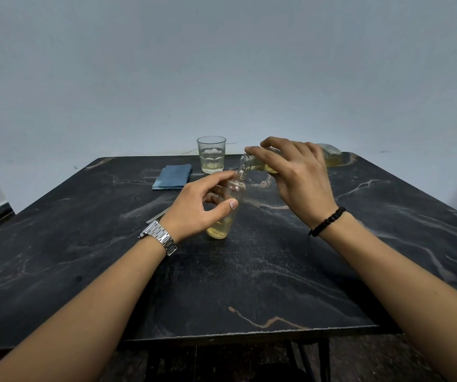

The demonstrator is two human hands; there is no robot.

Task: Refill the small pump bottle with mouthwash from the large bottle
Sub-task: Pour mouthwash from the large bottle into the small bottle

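The small clear bottle (234,188) stands on the dark table with its pump off and its mouth uncovered. A little pale yellow liquid lies at its bottom. My left hand (198,206) wraps its body from the left, thumb in front. My right hand (295,172) grips the large clear bottle (332,157), which is tipped almost level, its base pointing right. The large bottle's open mouth (245,162) sits just above the small bottle's neck, and a thin stream of liquid runs between them.
A glass tumbler (211,154) with a little yellowish liquid stands at the back of the black marble-patterned table (277,271). A folded blue cloth (172,176) lies to its left. A thin pale object (155,217) lies behind my left wrist. A pale wall rises behind.
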